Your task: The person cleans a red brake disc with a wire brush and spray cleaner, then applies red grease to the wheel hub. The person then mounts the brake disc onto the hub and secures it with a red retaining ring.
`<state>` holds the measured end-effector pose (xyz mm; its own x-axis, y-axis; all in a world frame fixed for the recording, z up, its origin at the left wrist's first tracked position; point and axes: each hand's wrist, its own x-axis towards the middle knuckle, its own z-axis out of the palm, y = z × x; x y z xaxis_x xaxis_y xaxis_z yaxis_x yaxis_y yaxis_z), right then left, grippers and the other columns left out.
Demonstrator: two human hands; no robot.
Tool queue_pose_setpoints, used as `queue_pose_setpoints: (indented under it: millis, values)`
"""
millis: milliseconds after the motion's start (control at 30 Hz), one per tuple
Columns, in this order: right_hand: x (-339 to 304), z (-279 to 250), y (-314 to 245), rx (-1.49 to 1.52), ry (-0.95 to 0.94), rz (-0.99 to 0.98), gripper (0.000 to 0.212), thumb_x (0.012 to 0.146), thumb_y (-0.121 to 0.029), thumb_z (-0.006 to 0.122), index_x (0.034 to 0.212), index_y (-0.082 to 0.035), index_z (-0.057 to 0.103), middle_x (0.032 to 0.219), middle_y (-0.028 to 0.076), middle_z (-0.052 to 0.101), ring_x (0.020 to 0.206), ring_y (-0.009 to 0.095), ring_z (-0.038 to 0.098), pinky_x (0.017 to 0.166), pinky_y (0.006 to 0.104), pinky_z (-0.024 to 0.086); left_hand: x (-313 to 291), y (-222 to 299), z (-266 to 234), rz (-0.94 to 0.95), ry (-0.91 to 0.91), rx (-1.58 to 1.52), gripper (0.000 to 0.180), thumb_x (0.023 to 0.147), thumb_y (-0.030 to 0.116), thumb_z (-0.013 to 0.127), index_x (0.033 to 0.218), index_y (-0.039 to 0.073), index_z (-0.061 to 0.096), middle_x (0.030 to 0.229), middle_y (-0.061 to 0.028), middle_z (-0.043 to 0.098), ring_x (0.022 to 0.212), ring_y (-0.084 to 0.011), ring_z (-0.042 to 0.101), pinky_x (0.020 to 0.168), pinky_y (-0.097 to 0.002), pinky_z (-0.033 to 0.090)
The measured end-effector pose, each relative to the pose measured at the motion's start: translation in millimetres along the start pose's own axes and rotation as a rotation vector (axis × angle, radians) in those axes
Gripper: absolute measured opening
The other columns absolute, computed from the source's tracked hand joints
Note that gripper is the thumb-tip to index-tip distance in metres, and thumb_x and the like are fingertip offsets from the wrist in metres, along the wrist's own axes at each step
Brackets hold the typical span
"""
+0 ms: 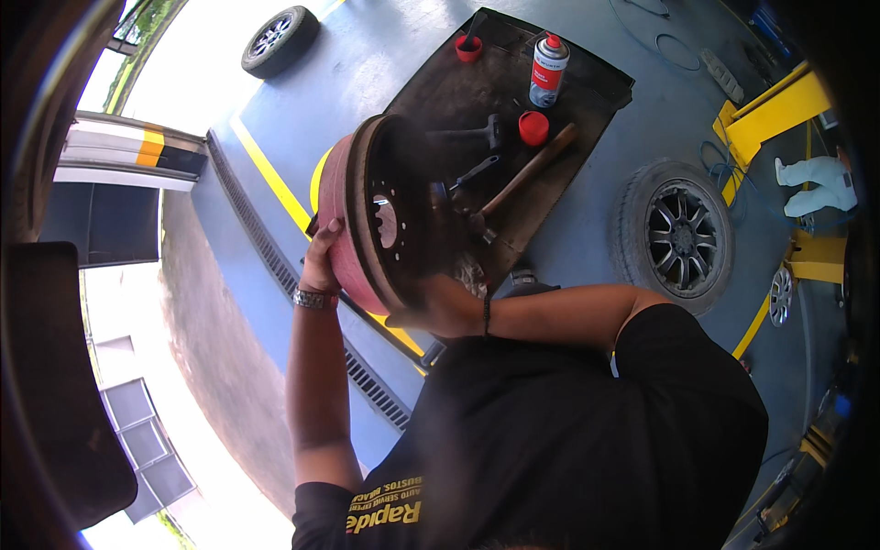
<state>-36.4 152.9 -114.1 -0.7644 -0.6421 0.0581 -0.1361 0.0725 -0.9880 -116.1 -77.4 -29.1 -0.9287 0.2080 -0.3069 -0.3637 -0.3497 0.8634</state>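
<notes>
A brake drum, reddish on its outer wall with a dark, hollow inside, is held up on its edge in front of me. My left hand grips its outer wall from the left, thumb up along the side. From below right, my right hand holds the drum's lower rim; its fingers are partly dark and blurred. Behind the drum lies a dark tray. A hammer with a wooden handle, a screwdriver and a dark hammer-like tool rest on it, close to the drum's right side.
On the tray stand a spray can, a red cap and a small red cup with a brush. A wheel lies to the right, another tyre far left. Yellow lift arms and a person's legs are at right.
</notes>
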Motion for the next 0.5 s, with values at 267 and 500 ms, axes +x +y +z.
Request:
queue_pose_setpoints:
  millis: [267, 500]
  values:
    - [69.8, -108.2, 86.0, -0.982, -0.714, -0.294, 0.035, 0.088, -0.023, 0.067, 0.121, -0.011, 0.069, 0.129, 0.016, 0.064, 0.119, 0.031, 0.062, 0.107, 0.0448, 0.047, -13.0, -9.9, 0.6, -0.041, 0.059, -0.076, 0.074, 0.083, 0.031, 0.072, 0.146, 0.001, 0.047, 0.129, -0.0143, 0.065, 0.114, -0.0276, 0.065, 0.1, -0.04, 0.053]
    - [66.6, -97.9, 72.4, -0.917, -0.561, -0.062, 0.039, 0.086, -0.026, 0.064, 0.121, -0.011, 0.071, 0.135, 0.014, 0.062, 0.127, 0.031, 0.059, 0.115, 0.0424, 0.041, -10.9, 1.9, 13.3, -0.066, 0.086, -0.056, 0.073, 0.085, 0.03, 0.069, 0.146, -0.002, 0.046, 0.133, -0.0158, 0.063, 0.119, -0.0275, 0.063, 0.105, -0.0397, 0.05]
